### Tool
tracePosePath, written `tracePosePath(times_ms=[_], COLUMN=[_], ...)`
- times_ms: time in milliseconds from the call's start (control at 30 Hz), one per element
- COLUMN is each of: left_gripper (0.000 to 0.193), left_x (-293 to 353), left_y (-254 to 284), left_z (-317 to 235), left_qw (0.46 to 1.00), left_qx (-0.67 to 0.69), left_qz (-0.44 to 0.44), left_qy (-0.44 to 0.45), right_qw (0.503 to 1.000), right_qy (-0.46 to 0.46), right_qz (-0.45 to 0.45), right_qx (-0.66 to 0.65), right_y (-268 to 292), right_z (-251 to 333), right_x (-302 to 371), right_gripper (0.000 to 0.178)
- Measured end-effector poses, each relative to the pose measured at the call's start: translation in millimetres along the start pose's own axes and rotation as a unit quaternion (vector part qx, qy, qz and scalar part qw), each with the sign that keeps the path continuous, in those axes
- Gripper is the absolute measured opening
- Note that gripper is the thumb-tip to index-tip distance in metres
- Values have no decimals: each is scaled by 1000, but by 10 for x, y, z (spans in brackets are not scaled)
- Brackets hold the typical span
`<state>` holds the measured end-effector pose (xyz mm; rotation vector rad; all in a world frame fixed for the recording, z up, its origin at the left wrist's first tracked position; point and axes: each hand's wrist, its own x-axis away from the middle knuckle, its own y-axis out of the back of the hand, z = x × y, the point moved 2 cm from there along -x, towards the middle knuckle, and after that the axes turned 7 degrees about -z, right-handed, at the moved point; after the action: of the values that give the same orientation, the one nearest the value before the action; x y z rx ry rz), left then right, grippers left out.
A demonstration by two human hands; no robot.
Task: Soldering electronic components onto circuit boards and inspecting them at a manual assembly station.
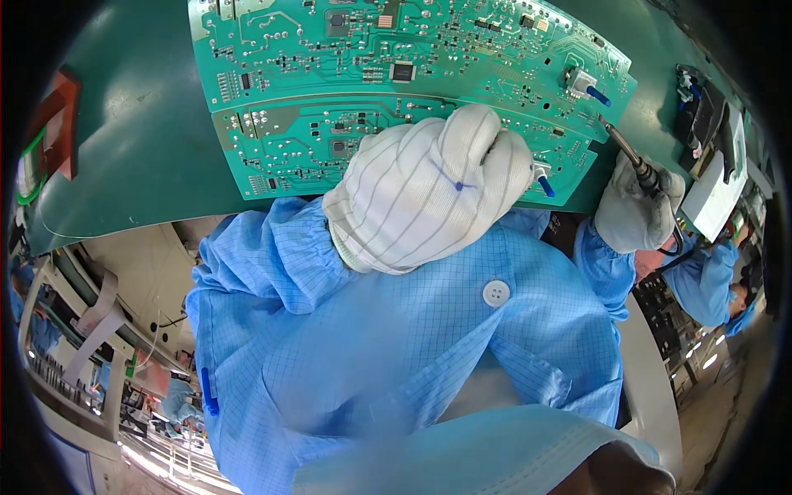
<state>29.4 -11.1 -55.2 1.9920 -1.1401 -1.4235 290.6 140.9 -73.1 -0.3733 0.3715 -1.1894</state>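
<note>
A green printed circuit board panel [462,62] lies on the bench, its two long halves one behind the other. My left hand [425,194], in a white striped glove, is closed over the near half; whatever its curled fingers hold is hidden. Just right of these fingers shows a small metal component with a blue shaft [546,186]. A similar blue-shafted component [582,84] sits at the right of the far half. My gloved right hand [635,210] is closed around a soldering iron [631,154], whose tip points up-left, close to the panel's right part.
The panel lies on a green bench mat [132,124]. An orange-red frame [64,124] stands at the far left edge. On the right are black items [697,107] and a white sheet [716,194]. Another person in blue [705,280] is at the right.
</note>
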Motion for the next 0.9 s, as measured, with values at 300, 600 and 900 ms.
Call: tracePosePath(times_ms=[300,600,900], left_gripper=[30,28,16], left_x=[-20,-80,-192], left_y=[-10,-90,-83], left_z=[-26,-59,-117], left_qw=[1000,1000,998], left_qx=[9,-4,-32], left_qz=[-14,-29,-50], left_qy=[14,5,-20], right_qw=[999,999,995], right_qy=[-16,-10,9], right_qz=[-19,-33,-88], right_qx=[48,29,49], right_y=[47,-14,-23], right_z=[25,29,41], right_x=[6,-8,42], right_gripper=[30,31,27])
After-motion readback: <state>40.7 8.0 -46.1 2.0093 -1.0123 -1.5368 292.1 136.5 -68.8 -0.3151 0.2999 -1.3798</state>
